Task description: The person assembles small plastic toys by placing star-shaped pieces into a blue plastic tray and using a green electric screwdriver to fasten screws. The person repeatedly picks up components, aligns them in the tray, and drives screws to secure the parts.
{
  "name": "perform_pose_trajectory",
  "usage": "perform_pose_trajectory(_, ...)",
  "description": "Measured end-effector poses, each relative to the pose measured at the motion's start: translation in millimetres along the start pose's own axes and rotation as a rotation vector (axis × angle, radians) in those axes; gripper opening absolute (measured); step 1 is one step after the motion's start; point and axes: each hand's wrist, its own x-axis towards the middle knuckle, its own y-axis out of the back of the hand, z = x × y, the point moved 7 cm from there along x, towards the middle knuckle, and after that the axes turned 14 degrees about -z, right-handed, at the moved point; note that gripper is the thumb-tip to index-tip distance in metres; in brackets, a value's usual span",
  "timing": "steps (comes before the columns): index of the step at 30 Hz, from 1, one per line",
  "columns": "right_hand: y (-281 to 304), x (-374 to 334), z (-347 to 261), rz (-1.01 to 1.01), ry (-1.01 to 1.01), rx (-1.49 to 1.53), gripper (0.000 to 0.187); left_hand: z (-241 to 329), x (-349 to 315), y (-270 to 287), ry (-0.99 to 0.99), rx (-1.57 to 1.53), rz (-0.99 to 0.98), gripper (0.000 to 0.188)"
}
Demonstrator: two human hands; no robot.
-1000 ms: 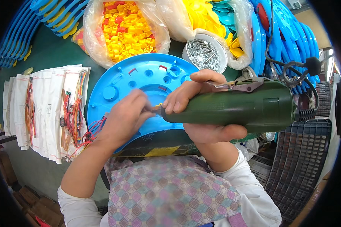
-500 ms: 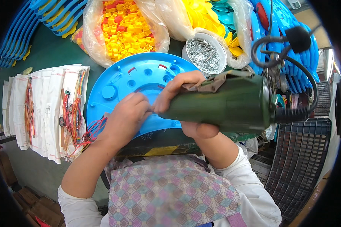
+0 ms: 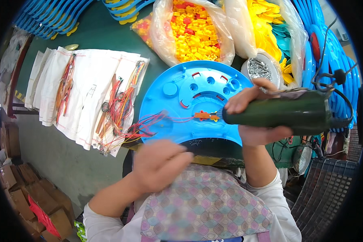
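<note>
Board [image 3: 201, 115] now uncovered, left hand [image 3: 160, 165] pulled back near apron [image 3: 207, 205]

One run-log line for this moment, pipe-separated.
right hand: holds green electric screwdriver | left hand: blurred, contents unclear | orange circuit board: on blue plastic panel, by screwdriver nose

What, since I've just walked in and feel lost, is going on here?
The person's right hand grips a green corded tool pointed at a small orange board on a blue plastic panel. Red wires trail left from the board. The blurred left hand is off the board, nearer the person.
</note>
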Motion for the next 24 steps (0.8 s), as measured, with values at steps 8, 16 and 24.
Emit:
perform_pose_trajectory(8,-51,19,13,-0.219,-0.432,0.431,0.086,-70,-26,46,0.312,0.092,0.067,0.02)
perform_pose_trajectory(16,-89,13,42,-0.389,-0.915,0.242,0.061,-95,-14,71,0.523,-0.631,0.243,0.026)
perform_pose_trajectory(24,-88,2,44,-0.597,-0.995,0.272,0.059,-104,-7,88,0.663,-0.09,0.11,0.024)
